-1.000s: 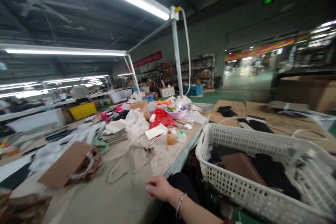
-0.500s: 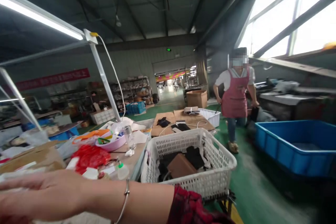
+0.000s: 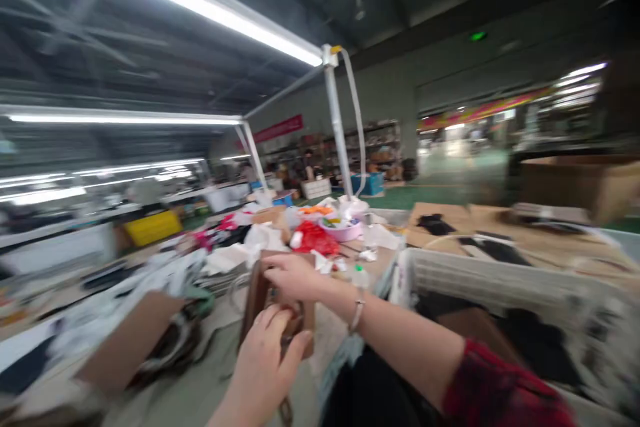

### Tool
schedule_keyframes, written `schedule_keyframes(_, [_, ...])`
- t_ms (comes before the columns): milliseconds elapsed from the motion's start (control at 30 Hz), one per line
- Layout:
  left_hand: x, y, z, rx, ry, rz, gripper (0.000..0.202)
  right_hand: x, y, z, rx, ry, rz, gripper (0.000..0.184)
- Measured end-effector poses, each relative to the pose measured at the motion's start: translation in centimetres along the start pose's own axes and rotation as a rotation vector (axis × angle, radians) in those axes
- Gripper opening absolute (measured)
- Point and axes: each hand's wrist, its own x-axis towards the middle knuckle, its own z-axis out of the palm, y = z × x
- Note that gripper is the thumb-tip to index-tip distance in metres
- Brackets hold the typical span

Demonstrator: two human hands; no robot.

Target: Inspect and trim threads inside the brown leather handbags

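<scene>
A brown bag (image 3: 253,300), box-like and blurred, stands on the work table before me. My right hand (image 3: 295,277) reaches across from the right, its fingers bent over the bag's upper part. Lower down, my left hand (image 3: 267,360) has curled fingers against the bag's front, the thumb apart on the right side. Between the hands a small dark part shows, too smeared to name. Below the left hand hangs a short piece of chain (image 3: 285,411). Another brown piece (image 3: 131,341) leans at the left beside a loop of strap.
To my right stands a white basket (image 3: 450,267) holding dark pieces and a brown one. Behind it lies cardboard (image 3: 440,213). A red plastic bag (image 3: 315,238), a pink tray (image 3: 347,232) and a green-capped bottle (image 3: 360,277) sit farther back. A metal post (image 3: 337,127) carries lamps.
The view has swung left; the co-worker and blue tub are out of sight. My right hand, stretched out leftward before, is now at the brown bag, and my left hand has come into view.
</scene>
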Motion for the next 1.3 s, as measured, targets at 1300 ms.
schedule_keyframes(1300, [-18.1, -10.0, -10.7, 0.371, 0.136, -1.051, 0.036, -9.5, 11.5, 9.9, -0.134, -0.188, -0.509, 0.037])
